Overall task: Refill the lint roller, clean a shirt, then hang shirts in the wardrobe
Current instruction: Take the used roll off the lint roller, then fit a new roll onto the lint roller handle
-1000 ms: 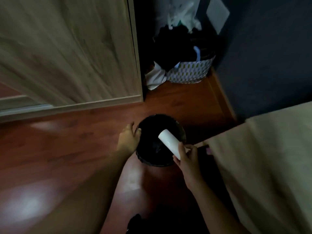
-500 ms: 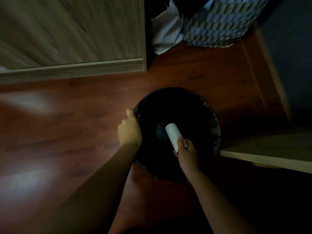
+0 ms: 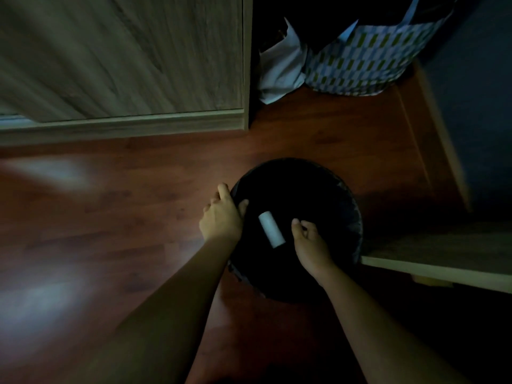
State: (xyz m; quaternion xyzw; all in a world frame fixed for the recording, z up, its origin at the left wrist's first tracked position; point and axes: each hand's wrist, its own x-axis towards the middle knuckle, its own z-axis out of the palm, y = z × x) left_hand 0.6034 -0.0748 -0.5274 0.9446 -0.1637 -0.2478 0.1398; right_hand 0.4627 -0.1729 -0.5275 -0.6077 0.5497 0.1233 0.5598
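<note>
A round black waste bin (image 3: 347, 200) lined with a dark bag stands on the wooden floor below me. A white cardboard roll core (image 3: 272, 229) is inside the bin's opening, free of my fingers. My right hand (image 3: 310, 245) hovers over the bin just right of the core, fingers apart and holding nothing. My left hand (image 3: 221, 217) grips the bin's left rim, thumb inside the edge.
The wood-grain wardrobe door (image 3: 124, 56) fills the upper left. A patterned laundry bag (image 3: 368, 59) and a white cloth (image 3: 279, 70) lie in the dark gap beside it. A light wooden panel edge (image 3: 437, 270) juts in at the right. Red-brown floor (image 3: 97, 217) spreads left.
My right hand let go of the white core, which now sits apart from it inside the bin. My view came closer over the bin. The left hand stays on the rim.
</note>
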